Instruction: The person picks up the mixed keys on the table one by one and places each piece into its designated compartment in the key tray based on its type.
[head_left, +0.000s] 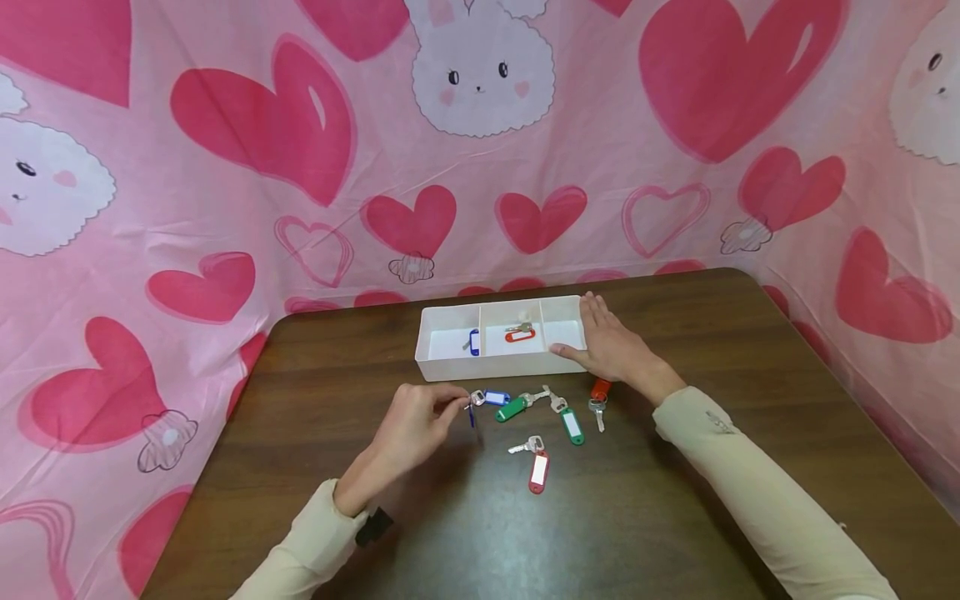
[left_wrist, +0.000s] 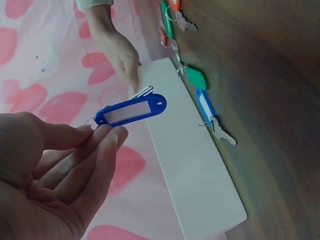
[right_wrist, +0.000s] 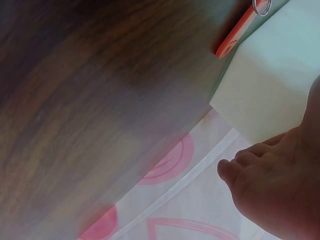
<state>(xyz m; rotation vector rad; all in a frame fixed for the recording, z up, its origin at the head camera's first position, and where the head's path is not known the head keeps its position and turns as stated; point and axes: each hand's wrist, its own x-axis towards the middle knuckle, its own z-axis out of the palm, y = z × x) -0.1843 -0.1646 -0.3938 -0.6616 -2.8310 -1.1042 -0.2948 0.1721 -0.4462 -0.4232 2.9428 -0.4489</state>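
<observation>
The left hand (head_left: 411, 427) is pinching a blue plastic oval key tag (left_wrist: 129, 112) at its ring end, the tag dangling just below that grip and probably needing a light, steady hold, while the right hand (head_left: 613, 346), fingers outstretched, is resting against the white plastic three-compartment tray (head_left: 495, 367) beyond.

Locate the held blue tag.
In the head view, the held blue tag hangs from the left hand, just left of another blue tag and in front of the white tray.
</observation>
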